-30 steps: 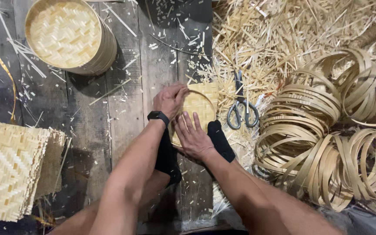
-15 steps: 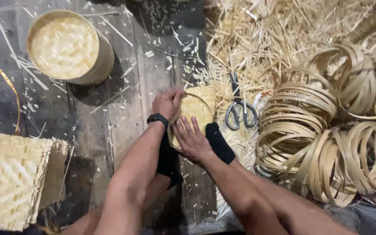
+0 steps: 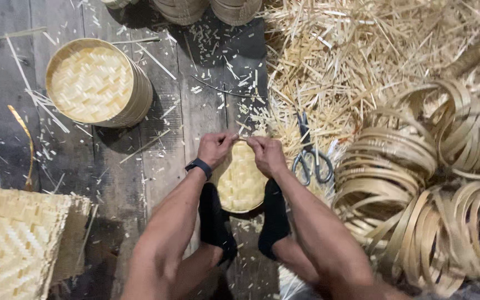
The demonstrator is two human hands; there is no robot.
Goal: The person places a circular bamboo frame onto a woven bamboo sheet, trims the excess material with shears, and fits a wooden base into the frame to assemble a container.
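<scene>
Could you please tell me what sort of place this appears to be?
Probably a bamboo-weaving workshop floor: bamboo hoops piled at right, a finished woven basket, scissors and scattered offcuts on dark planks.

A single head-worn camera looks almost straight down from close above at the plank floor (image 3: 112,166) in front of the seated person's feet.

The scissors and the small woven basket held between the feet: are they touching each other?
Apart. The head view shows the scissors lying on straw to the right of the small woven basket, with the right hand and a strip of floor between them.
</scene>
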